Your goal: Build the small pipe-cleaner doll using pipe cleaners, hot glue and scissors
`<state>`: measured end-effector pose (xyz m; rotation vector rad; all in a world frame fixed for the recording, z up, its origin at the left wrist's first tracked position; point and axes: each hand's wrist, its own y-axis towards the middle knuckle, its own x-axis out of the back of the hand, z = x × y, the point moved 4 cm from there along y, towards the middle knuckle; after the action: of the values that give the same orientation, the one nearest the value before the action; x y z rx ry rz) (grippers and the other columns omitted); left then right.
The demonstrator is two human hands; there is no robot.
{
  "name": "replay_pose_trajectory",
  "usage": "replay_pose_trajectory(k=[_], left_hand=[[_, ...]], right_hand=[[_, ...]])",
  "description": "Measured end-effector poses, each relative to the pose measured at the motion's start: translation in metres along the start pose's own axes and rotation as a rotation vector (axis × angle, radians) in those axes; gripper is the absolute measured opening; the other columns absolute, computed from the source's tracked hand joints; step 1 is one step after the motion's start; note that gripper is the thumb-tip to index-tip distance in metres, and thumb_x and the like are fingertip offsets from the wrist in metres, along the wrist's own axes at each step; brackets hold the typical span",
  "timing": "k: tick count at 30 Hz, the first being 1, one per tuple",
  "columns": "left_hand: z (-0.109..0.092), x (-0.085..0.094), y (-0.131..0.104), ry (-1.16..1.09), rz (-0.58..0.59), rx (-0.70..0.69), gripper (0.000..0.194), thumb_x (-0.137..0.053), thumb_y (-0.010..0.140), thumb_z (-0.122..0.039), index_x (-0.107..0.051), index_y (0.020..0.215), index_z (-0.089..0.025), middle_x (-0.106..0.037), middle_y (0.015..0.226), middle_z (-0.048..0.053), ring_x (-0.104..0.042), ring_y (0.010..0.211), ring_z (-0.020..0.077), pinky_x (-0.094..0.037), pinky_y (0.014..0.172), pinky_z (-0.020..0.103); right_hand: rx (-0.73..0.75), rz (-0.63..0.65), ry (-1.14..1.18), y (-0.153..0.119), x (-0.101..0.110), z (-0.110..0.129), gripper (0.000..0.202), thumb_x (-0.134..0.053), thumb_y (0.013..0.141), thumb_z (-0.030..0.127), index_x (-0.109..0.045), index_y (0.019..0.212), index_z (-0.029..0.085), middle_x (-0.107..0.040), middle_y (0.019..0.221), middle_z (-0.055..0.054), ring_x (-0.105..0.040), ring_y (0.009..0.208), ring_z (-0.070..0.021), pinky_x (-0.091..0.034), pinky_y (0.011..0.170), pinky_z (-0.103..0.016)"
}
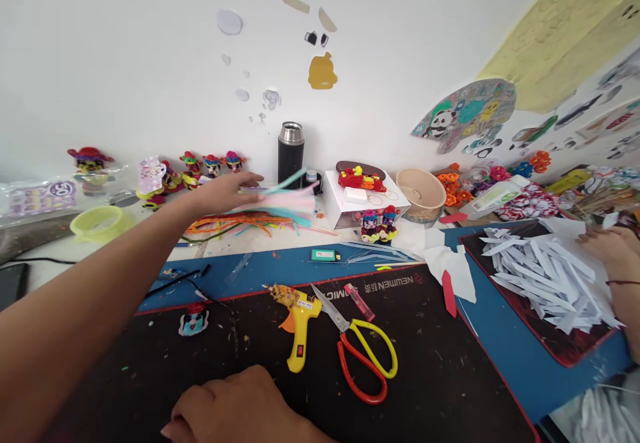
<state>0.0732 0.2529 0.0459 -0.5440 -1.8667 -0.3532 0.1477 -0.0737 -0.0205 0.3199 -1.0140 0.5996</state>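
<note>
Strands (295,197) of pink and pale blue, clamped in the fingers of the left hand (227,193).
From here they blur near an orange bundle (235,223) on the surface (245,243). The right hand (237,406) curls low over the black mat (425,356); I can't tell if its fingers meet. Glue gun (300,326) and scissors (344,325) lie just beyond it.

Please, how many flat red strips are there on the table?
2 visible: the upper strip is beside the beige bowl, and the lower strip is near the white paper. More may be hidden.
</note>
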Motion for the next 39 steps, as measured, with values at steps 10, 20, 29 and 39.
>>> replay_pose_trajectory(k=[10,20,29,39], left_hand=[[0.012,-0.027,-0.029,0.303,0.027,-0.019,0.052,-0.063,0.084,-0.039,-0.073,0.131,-0.022,-0.073,0.130,0.017,-0.066,0.125,0.0381,-0.052,0.103,0.043],[-0.017,-0.004,-0.021,0.339,-0.061,-0.052,0.042,-0.045,0.099,-0.039,-0.075,0.122,-0.023,-0.077,0.124,0.016,-0.067,0.122,0.0369,-0.049,0.102,0.043],[-0.020,0.000,-0.022,0.299,-0.139,-0.045,0.040,-0.049,0.093,-0.032,-0.077,0.121,-0.023,-0.078,0.122,0.015,-0.066,0.123,0.0373,-0.049,0.104,0.044],[-0.019,-0.001,-0.027,0.294,-0.162,-0.068,0.043,-0.042,0.099,-0.035,-0.077,0.119,-0.020,-0.076,0.123,0.017,-0.064,0.123,0.0373,-0.047,0.108,0.048]], right_hand=[[0.017,-0.018,-0.013,-0.001,0.004,0.003,0.028,-0.057,0.110,0.048,-0.067,0.106,0.022,-0.084,0.098,0.001,-0.083,0.081,-0.0238,-0.065,0.066,-0.037],[-0.002,0.024,0.026,0.001,0.013,0.001,0.024,-0.060,0.109,0.044,-0.069,0.110,0.023,-0.085,0.105,0.000,-0.084,0.087,-0.0245,-0.067,0.074,-0.038],[-0.014,0.039,0.032,0.002,0.012,0.000,0.026,-0.057,0.109,0.045,-0.069,0.112,0.023,-0.085,0.106,0.000,-0.084,0.090,-0.0257,-0.067,0.074,-0.040],[-0.005,0.034,0.022,0.002,0.014,0.001,0.026,-0.057,0.109,0.046,-0.070,0.112,0.023,-0.085,0.106,0.000,-0.084,0.089,-0.0253,-0.067,0.074,-0.038]])
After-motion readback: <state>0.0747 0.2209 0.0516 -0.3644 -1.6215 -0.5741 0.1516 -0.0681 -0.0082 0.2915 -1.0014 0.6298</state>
